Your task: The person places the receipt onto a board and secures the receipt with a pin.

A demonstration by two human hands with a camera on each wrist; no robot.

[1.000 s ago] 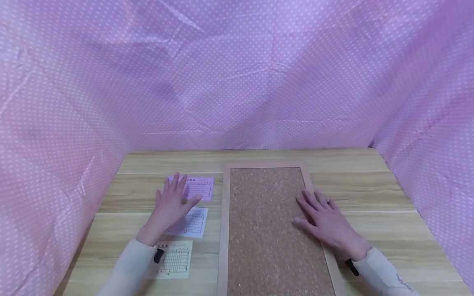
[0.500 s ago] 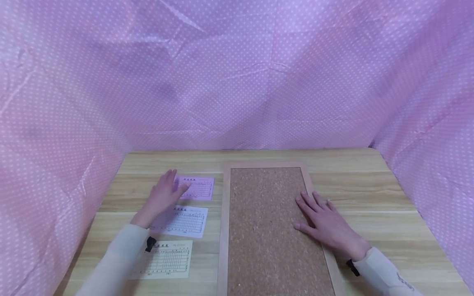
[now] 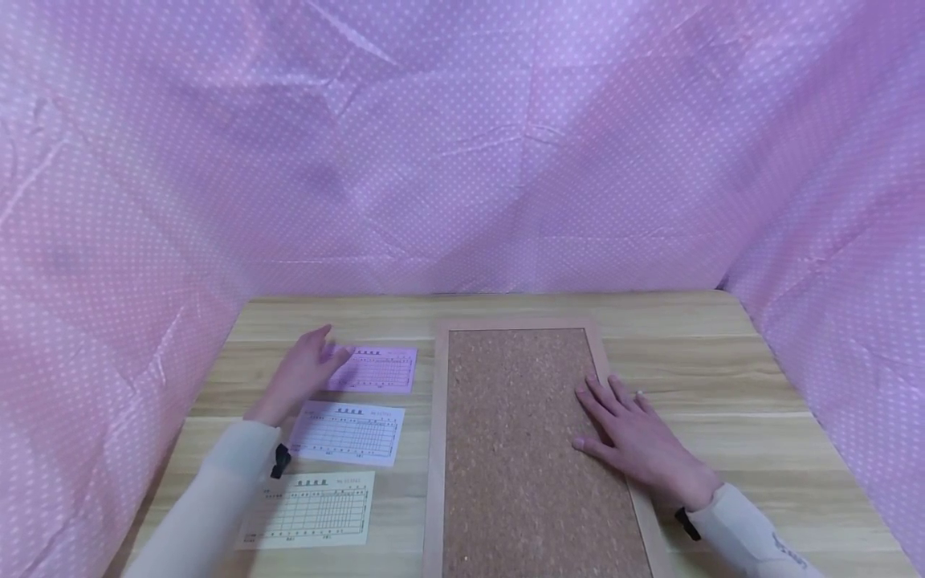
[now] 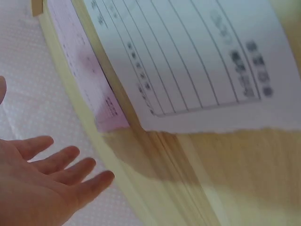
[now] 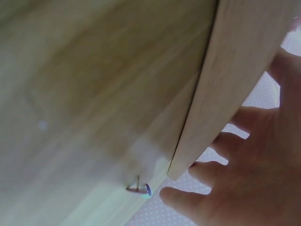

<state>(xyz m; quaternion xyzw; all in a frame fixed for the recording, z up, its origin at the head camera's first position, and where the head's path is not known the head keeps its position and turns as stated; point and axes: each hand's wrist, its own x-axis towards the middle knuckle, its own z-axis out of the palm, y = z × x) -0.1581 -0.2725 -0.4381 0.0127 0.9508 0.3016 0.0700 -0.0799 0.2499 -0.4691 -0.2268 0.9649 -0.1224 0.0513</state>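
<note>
Three printed form slips lie in a column at the left of the table: a pink slip point(image 3: 383, 373) farthest, a white slip point(image 3: 350, 433) in the middle and a pale yellow slip point(image 3: 318, 510) nearest. My left hand point(image 3: 299, 369) is at the left end of the pink slip, covering part of it; the left wrist view shows its fingers spread, holding nothing. A wood-framed cork board point(image 3: 535, 449) lies right of the slips. Across its right frame rests my right hand point(image 3: 639, 433), fingers spread, fingertips over the cork.
Small shiny metal pieces, seemingly thumbtacks point(image 5: 139, 189), lie on the table beside the board's frame point(image 5: 221, 84) in the right wrist view. Polka-dot pink cloth point(image 3: 462, 160) surrounds the far and side edges of the wooden table point(image 3: 737, 449).
My left hand has moved left, baring more of the white and yellow slips and part of the pink one. The slips, the board and my right hand stay nearly in place.
</note>
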